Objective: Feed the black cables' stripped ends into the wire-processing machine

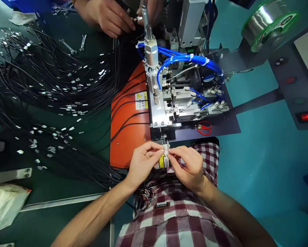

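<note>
My left hand [146, 158] and my right hand [188, 164] meet in front of the machine, each with thumb and forefinger pinched. A thin, pale wire end [165, 149] seems to run between the fingertips, mostly covered by them. Just behind the fingers is the machine's near end, with a yellow and white label [164, 162]. On my lap below the left hand lies a bundle of black cables with stripped, coloured wire ends [147, 193]. Several black cables [129, 102] run across the orange cover [128, 144] into the metal machine [157, 111].
Many black cables with metal connectors [74, 82] spread over the dark table on the left, near two wrenches [83, 42]. Red-handled snips [204, 128] lie right of the machine. A solder wire spool [264, 25] stands at upper right. Another person's hand [112, 17] works at the far side.
</note>
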`<state>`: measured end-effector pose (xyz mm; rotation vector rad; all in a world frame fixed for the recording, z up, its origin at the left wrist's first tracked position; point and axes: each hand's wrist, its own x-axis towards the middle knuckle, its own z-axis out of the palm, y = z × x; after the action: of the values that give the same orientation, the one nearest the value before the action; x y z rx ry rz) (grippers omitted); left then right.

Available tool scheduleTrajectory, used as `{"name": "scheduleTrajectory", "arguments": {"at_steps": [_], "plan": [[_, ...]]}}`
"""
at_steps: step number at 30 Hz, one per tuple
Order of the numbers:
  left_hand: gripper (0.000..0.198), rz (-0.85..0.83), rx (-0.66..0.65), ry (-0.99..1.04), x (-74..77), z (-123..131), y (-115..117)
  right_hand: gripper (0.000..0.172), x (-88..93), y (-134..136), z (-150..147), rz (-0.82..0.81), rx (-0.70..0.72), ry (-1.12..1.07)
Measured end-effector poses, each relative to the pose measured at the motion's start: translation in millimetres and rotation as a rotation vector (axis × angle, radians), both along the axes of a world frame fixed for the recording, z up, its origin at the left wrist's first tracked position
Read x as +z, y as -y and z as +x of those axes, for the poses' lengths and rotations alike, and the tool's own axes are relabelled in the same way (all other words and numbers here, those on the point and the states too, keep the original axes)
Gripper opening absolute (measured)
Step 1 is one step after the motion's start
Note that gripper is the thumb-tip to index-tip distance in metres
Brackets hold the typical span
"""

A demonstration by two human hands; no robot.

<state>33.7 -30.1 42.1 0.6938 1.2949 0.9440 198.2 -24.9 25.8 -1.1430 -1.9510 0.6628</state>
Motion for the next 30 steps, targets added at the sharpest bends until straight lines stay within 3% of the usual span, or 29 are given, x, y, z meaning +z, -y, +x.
{"name": "scheduleTrajectory", "arguments": {"at_steps": [6, 11, 15, 18, 23, 30], "plan": [[0.017, 0.049, 0.000, -0.047, 1.3, 2, 1, 0.003, 3.0, -5, -5, -0.077, -0.030, -0.054], [0.011, 0.210, -0.044, -0.215, -5.2, 1, 3, 0.007, 12.4, -13, 0, -0.085, 0.079, 0.113], [0.011, 0.297, -0.129, -0.333, -7.8, 0, 5, 0.011, 25.6, -27, 6, -0.262, 0.132, 0.159], [0.011, 0.277, -0.128, -0.317, -6.4, 0, 4, 0.012, 27.6, -36, 9, -0.458, 0.168, 0.101], [0.014, 0.151, -0.076, -0.179, -6.4, 1, 2, 0.015, 14.9, -38, 9, -0.680, 0.180, -0.144], [0.014, 0.061, 0.037, -0.060, -6.3, 1, 4, 0.017, 1.3, -22, 2, -0.769, 0.080, -0.391]]}}
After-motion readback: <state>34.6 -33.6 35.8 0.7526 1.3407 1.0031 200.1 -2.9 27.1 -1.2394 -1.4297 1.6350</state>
